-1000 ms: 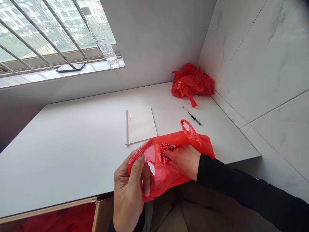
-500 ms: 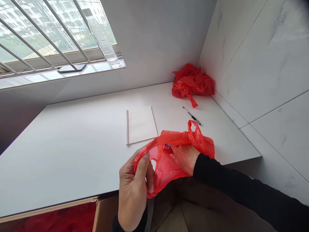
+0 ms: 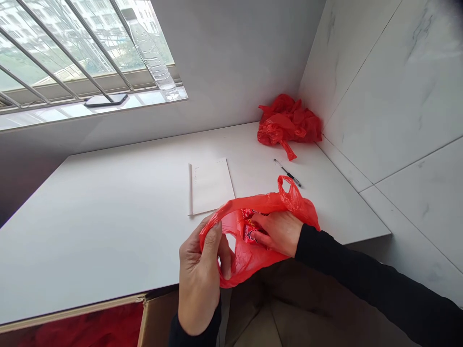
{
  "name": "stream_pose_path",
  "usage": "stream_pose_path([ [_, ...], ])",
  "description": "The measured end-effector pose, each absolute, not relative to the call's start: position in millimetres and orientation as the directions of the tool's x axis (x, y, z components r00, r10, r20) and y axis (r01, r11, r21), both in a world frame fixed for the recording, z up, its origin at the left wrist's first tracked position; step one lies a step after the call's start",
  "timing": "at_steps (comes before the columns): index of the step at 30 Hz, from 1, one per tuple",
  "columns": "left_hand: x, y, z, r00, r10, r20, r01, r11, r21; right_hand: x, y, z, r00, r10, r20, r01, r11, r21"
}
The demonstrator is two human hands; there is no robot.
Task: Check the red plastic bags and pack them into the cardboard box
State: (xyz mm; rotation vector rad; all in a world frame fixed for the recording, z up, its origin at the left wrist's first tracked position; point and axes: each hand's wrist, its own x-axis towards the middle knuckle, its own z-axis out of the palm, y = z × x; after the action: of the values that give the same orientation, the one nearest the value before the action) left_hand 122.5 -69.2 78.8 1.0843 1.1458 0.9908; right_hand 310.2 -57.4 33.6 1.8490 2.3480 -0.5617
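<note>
A thin red plastic bag [image 3: 249, 262] is held spread at its mouth over the table's front edge. My left hand [image 3: 200, 270] is closed on the left side of its rim, thumb in front. My right hand [image 3: 280, 231] reaches inside the bag, with its fingers around small red printed packets [image 3: 250, 232]. Yellow and dark markings show on them; their contents cannot be made out. One bag handle [image 3: 287, 188] stands up as a loop beyond my right hand. The lower part of the bag hides some of what lies in it.
On the white table [image 3: 119, 207] lie a pale notebook [image 3: 212, 185] and a black pen [image 3: 287, 172]. A crumpled red bag [image 3: 289, 123] rests in the back corner. A bottle [image 3: 154, 62] and a phone [image 3: 106, 100] are on the windowsill. An open cardboard box [image 3: 159, 318] stands below.
My right hand has lifted slightly inside the bag, and more of the red packets shows at its fingers. My left hand keeps its hold on the rim.
</note>
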Motion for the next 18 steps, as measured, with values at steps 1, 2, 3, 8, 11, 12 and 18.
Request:
stream_pose_path([
  [1, 122, -69, 78, 0.144, 0.972, -0.186, -0.045, 0.194, 0.980, 311, -58, 34, -0.257, 0.917, -0.304, 0.955, 0.192, -0.226],
  [2, 122, -69, 78, 0.140, 0.973, -0.186, -0.042, 0.193, 0.980, 312, -58, 34, -0.260, 0.916, -0.306, 0.954, 0.194, -0.230],
  [3, 122, -69, 77, 0.139, 0.972, -0.190, -0.039, 0.197, 0.980, 313, -58, 35, -0.265, 0.914, -0.306, 0.952, 0.198, -0.234],
  [8, 124, -70, 77, 0.157, 0.968, -0.194, -0.029, 0.201, 0.979, 317, -56, 39, -0.244, 0.936, -0.255, 0.957, 0.189, -0.220],
  [11, 125, -70, 77, 0.169, 0.968, -0.188, -0.019, 0.194, 0.981, 320, -56, 44, -0.229, 0.945, -0.234, 0.963, 0.184, -0.197],
  [12, 125, -70, 77, 0.169, 0.968, -0.188, -0.018, 0.194, 0.981, 321, -57, 46, -0.219, 0.948, -0.231, 0.966, 0.178, -0.187],
  [18, 127, -71, 76, 0.167, 0.972, -0.168, 0.003, 0.170, 0.985, 332, -68, 44, -0.199, 0.942, -0.271, 0.977, 0.168, -0.134],
])
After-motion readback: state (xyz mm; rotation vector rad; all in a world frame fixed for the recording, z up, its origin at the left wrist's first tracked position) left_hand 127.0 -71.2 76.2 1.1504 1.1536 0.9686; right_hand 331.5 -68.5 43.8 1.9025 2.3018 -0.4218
